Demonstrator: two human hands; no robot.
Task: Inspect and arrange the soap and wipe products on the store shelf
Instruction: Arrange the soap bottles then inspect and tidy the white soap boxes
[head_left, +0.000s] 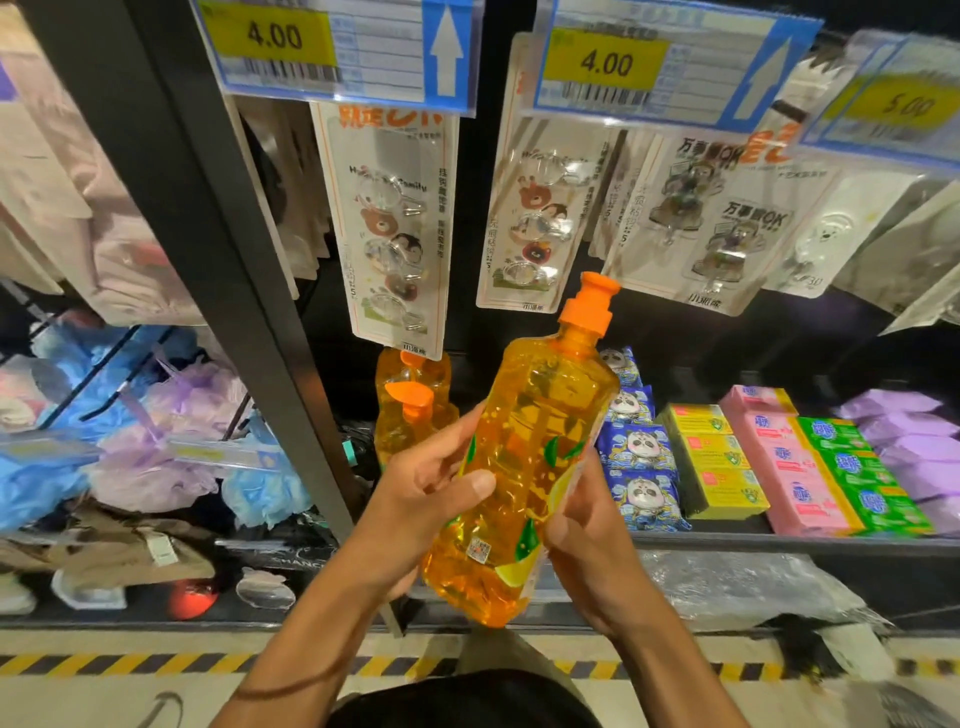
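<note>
Store aisle, seen looking down past a person's forearms. At far left, blue and purple bath puffs (156, 457) fill the next bay, beyond a black upright post (223, 234). Three price tags (332, 52) hang overhead; two read 4.00, one 5.00. Packs of clear hooks (389, 223) hang below them.

Two orange soap bottles (410, 415) stand at the left end of the shelf (779, 543). In front of them, a third, held bottle (524, 457) is tilted, its orange cap up and to the right. The left hand (426, 483) grips its left side, thumb across the front. The right hand (587, 525) cups its lower right side.

Further right, rows run front to back along the shelf:
- four blue panda wipe packs (641, 493)
- three yellow soap boxes (724, 491)
- four pink soap boxes (802, 493)
- three green soap boxes (878, 501)
- purple packs (914, 441) at the right end

Yellow-and-black striped tape (104, 665) crosses the floor below.
</note>
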